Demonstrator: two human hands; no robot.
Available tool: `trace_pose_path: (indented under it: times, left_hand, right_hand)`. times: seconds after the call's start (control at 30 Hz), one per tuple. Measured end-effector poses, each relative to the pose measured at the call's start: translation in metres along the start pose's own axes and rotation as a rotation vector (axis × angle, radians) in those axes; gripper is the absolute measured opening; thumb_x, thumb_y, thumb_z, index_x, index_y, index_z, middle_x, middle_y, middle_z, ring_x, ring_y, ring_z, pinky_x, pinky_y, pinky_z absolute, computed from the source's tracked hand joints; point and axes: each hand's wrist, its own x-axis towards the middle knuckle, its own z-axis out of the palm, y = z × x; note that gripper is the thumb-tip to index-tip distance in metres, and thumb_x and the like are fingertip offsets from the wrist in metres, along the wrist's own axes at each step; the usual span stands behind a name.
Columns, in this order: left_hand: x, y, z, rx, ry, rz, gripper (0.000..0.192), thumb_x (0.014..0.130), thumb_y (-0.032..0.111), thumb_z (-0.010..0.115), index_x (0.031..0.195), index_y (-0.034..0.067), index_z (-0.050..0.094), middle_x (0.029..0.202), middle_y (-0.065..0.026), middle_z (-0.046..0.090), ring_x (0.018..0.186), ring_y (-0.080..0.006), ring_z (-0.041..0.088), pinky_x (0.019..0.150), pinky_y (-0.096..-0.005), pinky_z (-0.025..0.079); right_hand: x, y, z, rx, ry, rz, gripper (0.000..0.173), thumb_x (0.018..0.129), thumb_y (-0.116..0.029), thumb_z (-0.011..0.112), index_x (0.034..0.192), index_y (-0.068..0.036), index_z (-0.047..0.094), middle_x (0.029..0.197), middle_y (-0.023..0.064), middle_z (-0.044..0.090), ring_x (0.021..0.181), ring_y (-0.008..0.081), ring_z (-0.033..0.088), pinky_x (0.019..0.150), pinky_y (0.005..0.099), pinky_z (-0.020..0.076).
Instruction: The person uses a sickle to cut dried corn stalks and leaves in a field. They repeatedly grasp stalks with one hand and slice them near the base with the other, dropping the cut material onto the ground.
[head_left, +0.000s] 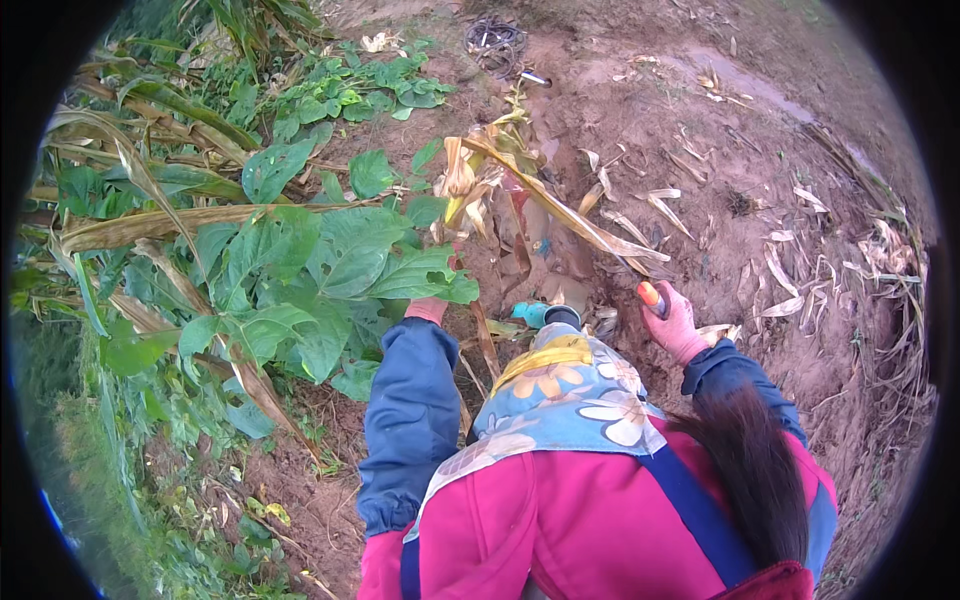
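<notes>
My right hand (671, 319), in a pink glove, is closed around an orange-tipped handle (649, 293) to the right of my apron. The rest of that tool is hard to make out. My left hand (427, 308), also gloved in pink, is mostly hidden behind broad green leaves (352, 255); what its fingers do cannot be seen. Beyond the hands stands a drying corn plant with a husked ear (459, 180), and its long dry leaf (577, 214) slants down towards my right hand. A turquoise shoe (531, 313) shows past my apron (570, 405).
Corn stalks and leafy vines (180, 187) crowd the left side. Dry husks (784, 281) lie scattered over reddish muddy soil on the right. A dark coiled hose or rope (495, 46) lies on the ground at the top, near a wet furrow.
</notes>
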Motion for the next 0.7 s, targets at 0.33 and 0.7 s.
trace_pose_path:
  times: [0.33,0.7]
  left_hand:
    - [-0.037,0.006,0.044,0.264,-0.03,-0.063,0.071,0.077,0.053,0.068,0.123,0.001,0.052,0.117,-0.0139,0.06,0.106,-0.0235,0.056,0.095,-0.0372,0.04]
    - [-0.015,-0.042,0.081,-0.13,-0.172,-0.184,0.081,0.062,0.045,0.082,0.115,-0.008,0.051,0.104,-0.0158,0.062,0.094,-0.0208,0.059,0.084,-0.0336,0.045]
  right_hand:
    - [0.089,-0.063,-0.002,-0.02,-0.252,-0.26,0.024,0.078,-0.024,0.065,0.093,-0.007,0.059,0.084,0.0182,0.062,0.081,0.0373,0.061,0.068,0.041,0.0487]
    - [0.15,-0.056,0.006,-0.495,-0.234,-0.494,0.03,0.078,-0.023,0.062,0.103,-0.008,0.055,0.084,0.014,0.062,0.081,0.0329,0.063,0.068,0.0441,0.0489]
